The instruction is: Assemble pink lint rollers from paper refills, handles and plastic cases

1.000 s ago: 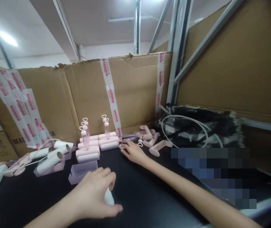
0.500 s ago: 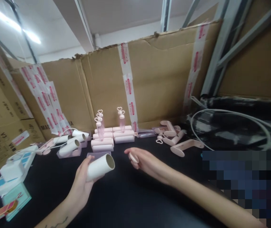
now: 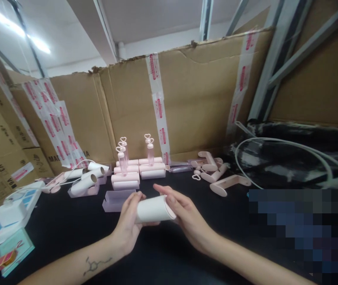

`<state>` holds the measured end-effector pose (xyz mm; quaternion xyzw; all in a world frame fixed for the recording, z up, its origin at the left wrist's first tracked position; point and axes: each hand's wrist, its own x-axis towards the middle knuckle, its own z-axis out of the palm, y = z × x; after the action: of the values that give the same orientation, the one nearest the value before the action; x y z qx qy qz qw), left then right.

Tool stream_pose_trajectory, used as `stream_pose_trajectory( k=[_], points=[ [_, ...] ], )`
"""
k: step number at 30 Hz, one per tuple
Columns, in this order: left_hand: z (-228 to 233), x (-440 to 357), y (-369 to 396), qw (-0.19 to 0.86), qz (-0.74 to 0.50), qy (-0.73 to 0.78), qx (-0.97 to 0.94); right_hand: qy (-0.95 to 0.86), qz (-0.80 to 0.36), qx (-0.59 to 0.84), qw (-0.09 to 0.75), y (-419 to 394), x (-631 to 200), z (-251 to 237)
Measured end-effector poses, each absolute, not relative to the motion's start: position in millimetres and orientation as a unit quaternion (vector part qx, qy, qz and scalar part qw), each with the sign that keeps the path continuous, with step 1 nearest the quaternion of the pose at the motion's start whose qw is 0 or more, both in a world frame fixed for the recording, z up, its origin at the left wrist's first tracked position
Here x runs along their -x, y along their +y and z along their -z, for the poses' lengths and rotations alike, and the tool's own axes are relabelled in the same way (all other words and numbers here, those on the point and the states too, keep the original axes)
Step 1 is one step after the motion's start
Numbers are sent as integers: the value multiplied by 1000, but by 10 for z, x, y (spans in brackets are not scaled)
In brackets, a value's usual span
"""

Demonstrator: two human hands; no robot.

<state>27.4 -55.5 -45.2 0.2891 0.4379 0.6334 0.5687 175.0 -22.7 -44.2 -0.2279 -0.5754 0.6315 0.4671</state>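
Note:
My left hand (image 3: 129, 225) grips a white paper roll (image 3: 153, 208) held sideways above the black table (image 3: 68, 237). My right hand (image 3: 186, 215) presses against the roll's right end, where a small pink cap sits; the cap itself is mostly hidden by my palm. A clear lilac plastic cover (image 3: 116, 200) lies just behind my left hand. Behind it stand stacked pink rollers (image 3: 127, 180) with heart-topped handles (image 3: 148, 148).
More white rolls (image 3: 84, 180) lie at the left with a white cable. Loose pink handles (image 3: 228, 184) lie to the right near a black bag (image 3: 290, 158) with a white cord. Taped cardboard boxes (image 3: 186, 99) wall the back. Blue-white packets (image 3: 5, 221) sit at far left.
My left hand lifted the white roll off the table and turned it sideways. My right hand came back from the pink parts with a small cap and now meets the roll's end.

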Motion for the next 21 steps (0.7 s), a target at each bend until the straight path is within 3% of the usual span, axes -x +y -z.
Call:
stream_pose_trajectory(
  k=[4, 9, 15, 21],
  points=[
    [451, -283, -582, 595, -613, 426, -296, -574, -642, 227, 455, -242, -1723, 458],
    [432, -217, -621, 636, -569, 403, -332, -645, -663, 113, 361, -246, -1710, 536],
    [328, -28, -518, 594, -657, 334, -323, -682, -646, 59, 337, -346, -1762, 488],
    [300, 45, -502, 534, -599, 334, -495, -684, -594, 78, 416, -315, -1755, 473]
  ],
)
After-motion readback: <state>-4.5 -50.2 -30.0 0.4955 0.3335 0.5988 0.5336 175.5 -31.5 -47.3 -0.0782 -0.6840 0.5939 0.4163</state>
